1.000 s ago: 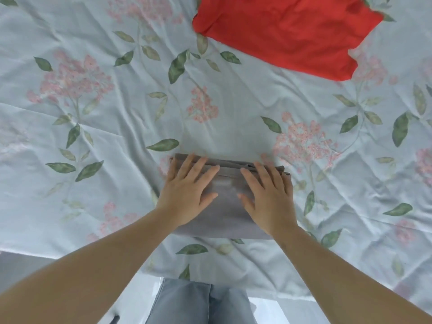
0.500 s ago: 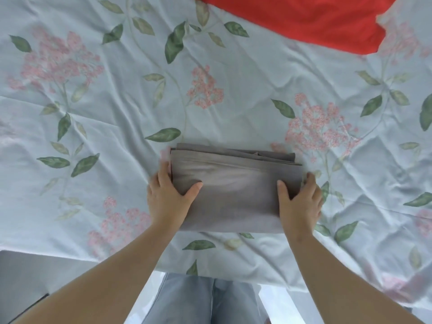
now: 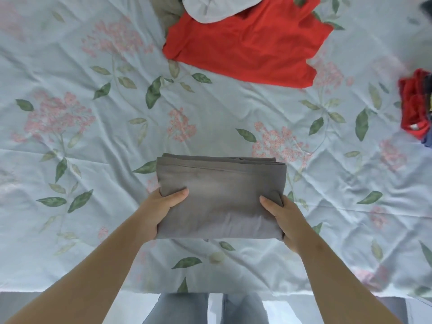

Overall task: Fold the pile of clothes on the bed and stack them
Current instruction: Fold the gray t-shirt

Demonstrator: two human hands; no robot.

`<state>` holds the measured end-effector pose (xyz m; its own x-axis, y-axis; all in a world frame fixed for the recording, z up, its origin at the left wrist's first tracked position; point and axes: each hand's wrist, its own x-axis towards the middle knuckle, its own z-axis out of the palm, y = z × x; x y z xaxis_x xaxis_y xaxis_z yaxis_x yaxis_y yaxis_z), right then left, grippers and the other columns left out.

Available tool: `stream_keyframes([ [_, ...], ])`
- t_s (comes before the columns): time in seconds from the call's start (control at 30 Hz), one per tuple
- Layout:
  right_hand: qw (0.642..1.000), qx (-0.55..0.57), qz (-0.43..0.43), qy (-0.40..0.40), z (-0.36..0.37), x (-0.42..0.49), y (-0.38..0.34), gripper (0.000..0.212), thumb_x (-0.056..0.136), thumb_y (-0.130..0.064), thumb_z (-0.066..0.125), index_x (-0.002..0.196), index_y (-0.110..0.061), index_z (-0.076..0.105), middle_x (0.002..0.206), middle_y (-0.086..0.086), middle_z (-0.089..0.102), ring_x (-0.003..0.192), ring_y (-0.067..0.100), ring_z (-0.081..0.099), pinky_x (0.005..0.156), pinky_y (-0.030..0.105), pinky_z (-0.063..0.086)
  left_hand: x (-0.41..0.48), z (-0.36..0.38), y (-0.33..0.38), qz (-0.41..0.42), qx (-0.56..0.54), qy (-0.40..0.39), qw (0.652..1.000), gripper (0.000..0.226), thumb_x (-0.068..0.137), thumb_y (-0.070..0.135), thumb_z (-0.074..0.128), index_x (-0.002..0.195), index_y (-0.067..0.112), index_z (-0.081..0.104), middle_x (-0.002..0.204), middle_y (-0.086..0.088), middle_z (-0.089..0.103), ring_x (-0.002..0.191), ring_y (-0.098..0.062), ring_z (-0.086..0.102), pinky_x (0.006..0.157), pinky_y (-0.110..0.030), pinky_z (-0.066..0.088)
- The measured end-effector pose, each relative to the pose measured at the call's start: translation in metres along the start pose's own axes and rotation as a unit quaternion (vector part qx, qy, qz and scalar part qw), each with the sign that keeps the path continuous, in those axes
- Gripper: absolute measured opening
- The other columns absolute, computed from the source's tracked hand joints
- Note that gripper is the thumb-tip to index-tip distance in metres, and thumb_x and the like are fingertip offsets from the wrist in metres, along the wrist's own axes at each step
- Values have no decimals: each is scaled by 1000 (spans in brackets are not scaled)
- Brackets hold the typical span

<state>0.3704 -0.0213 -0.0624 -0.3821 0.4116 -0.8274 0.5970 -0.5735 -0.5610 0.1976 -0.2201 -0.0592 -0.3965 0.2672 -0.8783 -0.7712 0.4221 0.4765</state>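
A folded grey garment is held just above the floral bedsheet, near the bed's front edge. My left hand grips its left side, thumb on top and fingers underneath. My right hand grips its right side the same way. At the back lies an unfolded red garment with a white garment and an olive one partly on or beside it. A stack of folded clothes, red on top, sits at the right edge.
The bed's front edge runs across the bottom, with my legs in grey trousers below it. Wrinkled sheet stretches to the left and between the grey garment and the red one.
My hands went from pressing flat on the grey garment to its two sides, then took hold of it and raised it. The view tilted up, bringing in the pile and the stack.
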Motion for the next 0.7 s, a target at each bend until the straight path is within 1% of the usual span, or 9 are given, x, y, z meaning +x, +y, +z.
stream_keyframes([
  [0.07, 999, 0, -32, 12, -14, -7, -13, 17, 90, -17, 62, 106, -23, 62, 103, 2, 71, 92, 22, 69, 77, 40, 56, -6, 14, 14, 27, 20, -3, 999, 23, 82, 22, 70, 104, 15, 66, 99, -9, 73, 90, -28, 69, 78, -39, 54],
  [0.13, 997, -7, -68, 39, -33, -13, -27, 16, 90, -18, 63, 106, -23, 62, 105, 3, 70, 95, 23, 67, 83, 44, 56, -12, 36, 28, 56, 31, -1, 998, 23, 83, 22, 70, 105, 15, 65, 98, -8, 73, 87, -26, 70, 75, -37, 55],
  [0.23, 989, -42, -108, 88, -73, -17, -44, 9, 89, -20, 63, 96, -26, 61, 102, 1, 68, 94, 20, 65, 87, 43, 54, -18, 84, 45, 87, 41, -6, 995, 30, 82, 22, 71, 109, 14, 60, 100, -10, 71, 86, -27, 70, 69, -36, 55],
  [0.33, 985, -40, -124, 110, -128, -15, -59, 7, 90, -20, 63, 95, -24, 60, 101, 0, 67, 91, 20, 64, 82, 40, 54, -20, 147, 52, 113, 51, -3, 992, 26, 82, 22, 72, 104, 18, 58, 100, -7, 70, 86, -26, 69, 69, -37, 55],
  [0.47, 981, -45, -146, 122, -218, -2, -81, 11, 91, -18, 62, 102, -21, 59, 98, -4, 65, 88, 15, 62, 74, 33, 52, -19, 243, 52, 130, 65, 5, 989, 32, 80, 27, 73, 107, 20, 57, 103, -5, 69, 91, -26, 68, 78, -42, 56],
  [0.53, 977, -60, -161, 128, -270, 5, -98, 9, 91, -18, 61, 100, -20, 60, 95, -4, 64, 84, 13, 61, 68, 28, 49, -17, 297, 52, 138, 57, 4, 989, 35, 81, 26, 73, 110, 18, 58, 104, -5, 69, 91, -25, 69, 78, -42, 57],
  [0.6, 970, -85, -176, 144, -324, 8, -114, 5, 91, -20, 61, 95, -19, 59, 92, -3, 63, 82, 14, 59, 66, 27, 47, -16, 354, 51, 148, 44, -12, 988, 35, 82, 23, 72, 113, 15, 58, 104, -7, 70, 88, -24, 70, 72, -41, 59],
  [0.67, 962, -96, -198, 163, -375, 9, -134, 4, 92, -21, 60, 92, -20, 56, 89, -3, 60, 79, 12, 56, 66, 26, 46, -14, 412, 56, 163, 41, -26, 986, 35, 81, 23, 73, 112, 17, 58, 105, -7, 70, 89, -25, 70, 75, -43, 58],
  [0.7, 957, -98, -208, 175, -400, 9, -144, 5, 92, -22, 59, 93, -20, 54, 88, -5, 59, 78, 10, 55, 66, 26, 46, -11, 440, 61, 171, 44, -30, 984, 31, 81, 24, 73, 108, 20, 58, 104, -6, 69, 90, -25, 69, 77, -43, 57],
])
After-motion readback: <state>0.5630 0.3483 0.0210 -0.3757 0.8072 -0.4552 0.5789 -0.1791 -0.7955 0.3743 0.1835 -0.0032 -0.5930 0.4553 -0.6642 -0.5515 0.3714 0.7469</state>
